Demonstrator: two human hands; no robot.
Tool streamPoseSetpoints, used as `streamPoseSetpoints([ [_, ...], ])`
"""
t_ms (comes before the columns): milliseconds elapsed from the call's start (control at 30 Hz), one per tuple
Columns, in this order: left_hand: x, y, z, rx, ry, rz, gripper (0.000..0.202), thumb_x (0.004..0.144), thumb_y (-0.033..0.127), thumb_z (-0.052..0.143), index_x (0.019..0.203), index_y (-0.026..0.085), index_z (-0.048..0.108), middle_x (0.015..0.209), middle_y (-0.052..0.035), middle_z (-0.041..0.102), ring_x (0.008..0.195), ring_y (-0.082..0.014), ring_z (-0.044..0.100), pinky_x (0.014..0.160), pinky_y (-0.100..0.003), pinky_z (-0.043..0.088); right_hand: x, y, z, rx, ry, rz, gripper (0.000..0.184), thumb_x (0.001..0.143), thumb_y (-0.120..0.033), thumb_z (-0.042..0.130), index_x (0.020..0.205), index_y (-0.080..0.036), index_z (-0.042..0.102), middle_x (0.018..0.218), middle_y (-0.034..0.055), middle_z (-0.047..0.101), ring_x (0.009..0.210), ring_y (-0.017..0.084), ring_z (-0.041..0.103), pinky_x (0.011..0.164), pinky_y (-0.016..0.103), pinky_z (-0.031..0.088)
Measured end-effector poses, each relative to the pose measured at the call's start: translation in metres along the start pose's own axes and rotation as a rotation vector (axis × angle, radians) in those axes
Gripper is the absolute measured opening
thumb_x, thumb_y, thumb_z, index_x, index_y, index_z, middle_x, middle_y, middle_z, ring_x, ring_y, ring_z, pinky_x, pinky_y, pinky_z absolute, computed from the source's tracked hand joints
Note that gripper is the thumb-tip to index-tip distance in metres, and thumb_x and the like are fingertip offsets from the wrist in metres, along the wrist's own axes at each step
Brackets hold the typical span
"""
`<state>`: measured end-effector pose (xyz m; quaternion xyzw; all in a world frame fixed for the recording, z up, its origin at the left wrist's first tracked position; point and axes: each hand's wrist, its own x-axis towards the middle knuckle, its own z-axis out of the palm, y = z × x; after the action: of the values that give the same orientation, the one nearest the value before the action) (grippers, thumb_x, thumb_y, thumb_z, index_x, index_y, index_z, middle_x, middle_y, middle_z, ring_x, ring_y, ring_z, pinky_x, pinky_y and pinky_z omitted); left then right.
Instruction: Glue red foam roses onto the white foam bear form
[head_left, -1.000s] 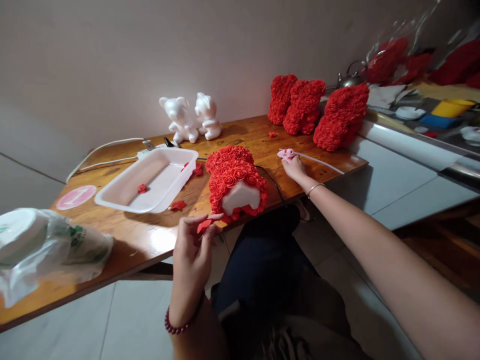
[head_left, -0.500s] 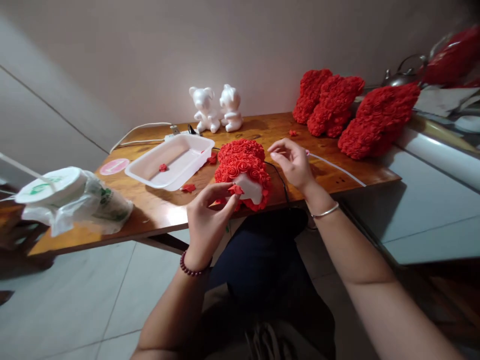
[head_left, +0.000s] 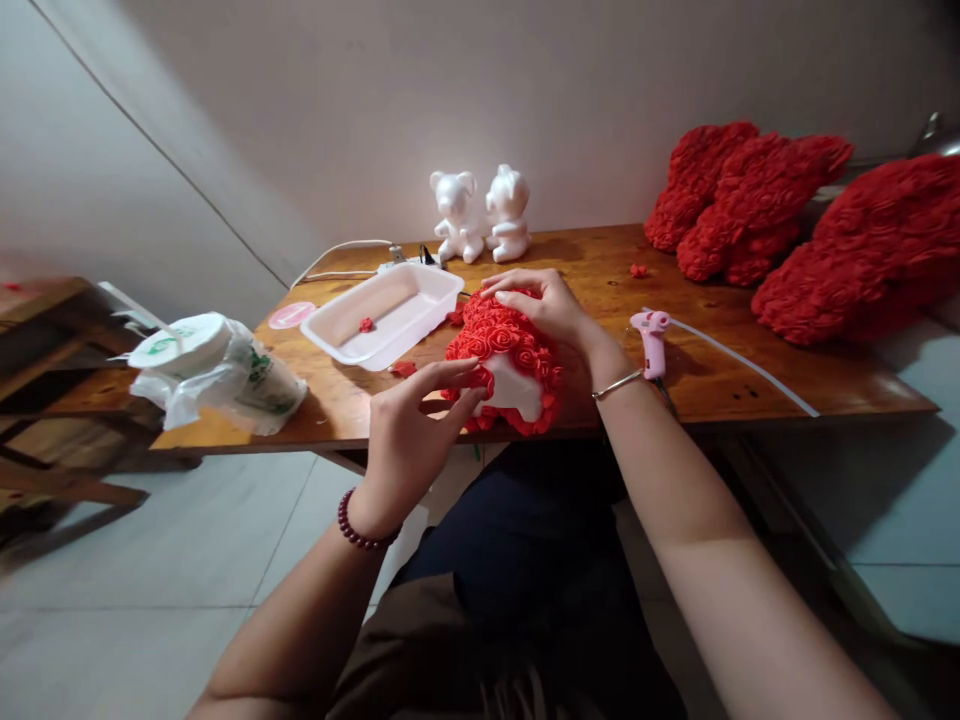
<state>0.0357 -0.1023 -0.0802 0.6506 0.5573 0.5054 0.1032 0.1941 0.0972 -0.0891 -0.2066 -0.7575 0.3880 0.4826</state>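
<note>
Head view: we see a wooden table [head_left: 720,375] with three red rose bears [head_left: 757,210] at the right end, two white foam bears [head_left: 480,215] by the wall, a plastic bag [head_left: 214,370] at the left, and a white tray [head_left: 431,310] holding one loose rose [head_left: 366,324]. Our right hand [head_left: 544,315] is cupped, grasping the top of a rose-covered bear [head_left: 499,350] at the table edge, with a pink glue gun [head_left: 652,335] near the wrist. Our left hand [head_left: 409,450] has its fingertips on the bear beside a bare foam patch [head_left: 514,390]; we cannot tell whether they pinch anything.
</note>
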Motion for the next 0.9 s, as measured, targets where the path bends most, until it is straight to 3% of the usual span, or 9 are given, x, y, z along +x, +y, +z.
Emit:
streamPoseSetpoints([
  [200,0.008,0.001,0.010,0.138,0.028,0.104,0.017,0.086,0.033,0.078,0.100,0.023,0.080,0.094,-0.0018,0.079,0.082,-0.0137,0.074,0.075,-0.026,0.067,-0.013,0.000,0.011,-0.027,-0.065,0.034,0.025,0.093,-0.034,0.057,0.091,-0.023,0.080,0.107,0.0040,0.079,0.115,0.020,0.068,0.111,0.039,0.046],
  [367,0.012,0.003,0.018,0.205,0.050,0.158,0.015,0.087,0.030,0.076,0.099,0.022,0.081,0.097,-0.0035,0.076,0.079,-0.0111,0.070,0.064,-0.019,0.063,-0.011,0.007,0.011,-0.114,-0.068,0.034,0.019,0.090,-0.032,0.063,0.089,-0.024,0.080,0.104,0.0037,0.078,0.109,0.020,0.068,0.108,0.038,0.047],
  [767,0.015,0.002,0.023,0.360,0.064,0.239,0.013,0.090,0.027,0.071,0.099,0.023,0.080,0.096,-0.0020,0.073,0.075,-0.0102,0.067,0.064,-0.020,0.059,-0.013,0.006,0.013,-0.111,-0.081,0.003,0.018,0.089,-0.028,0.063,0.082,-0.024,0.079,0.095,0.0014,0.079,0.106,0.021,0.069,0.108,0.038,0.046],
  [900,0.016,0.000,0.023,0.417,0.065,0.299,0.014,0.094,0.030,0.068,0.092,0.022,0.079,0.094,-0.0027,0.073,0.080,-0.0121,0.069,0.067,-0.023,0.058,-0.015,0.004,0.013,-0.156,-0.077,0.011,0.028,0.094,-0.041,0.060,0.084,-0.022,0.079,0.094,0.0014,0.076,0.107,0.022,0.066,0.108,0.038,0.045],
])
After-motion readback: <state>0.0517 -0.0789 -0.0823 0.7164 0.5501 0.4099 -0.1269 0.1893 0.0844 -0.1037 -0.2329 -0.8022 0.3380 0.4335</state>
